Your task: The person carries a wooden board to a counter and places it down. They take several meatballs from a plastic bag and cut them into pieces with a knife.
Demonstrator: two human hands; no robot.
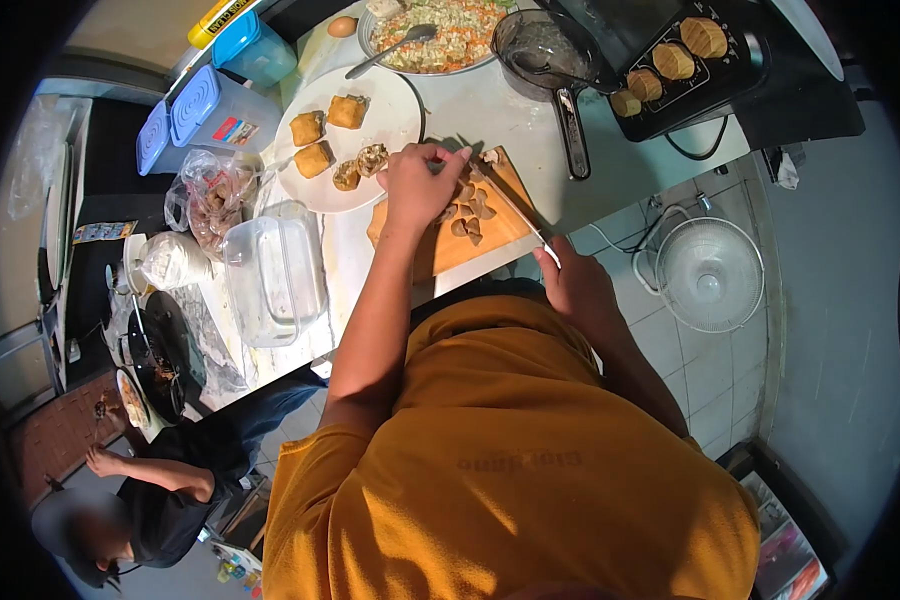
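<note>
My right hand is wrapped round the handle of a knife, whose blade reaches over a wooden cutting board. Brown cut pieces lie on the board beside the blade. Over the board's upper left part is my left hand, fingers bent and pressed together near the knife's tip; what they hold, if anything, is hidden. Just left of that hand, a white plate carries several golden fried tofu pieces, some of them opened with filling showing.
A pan with a dark handle and a tray of chopped vegetables stand at the back. A clear container sits left, near plastic bags. Another person is at lower left. A strainer is at right.
</note>
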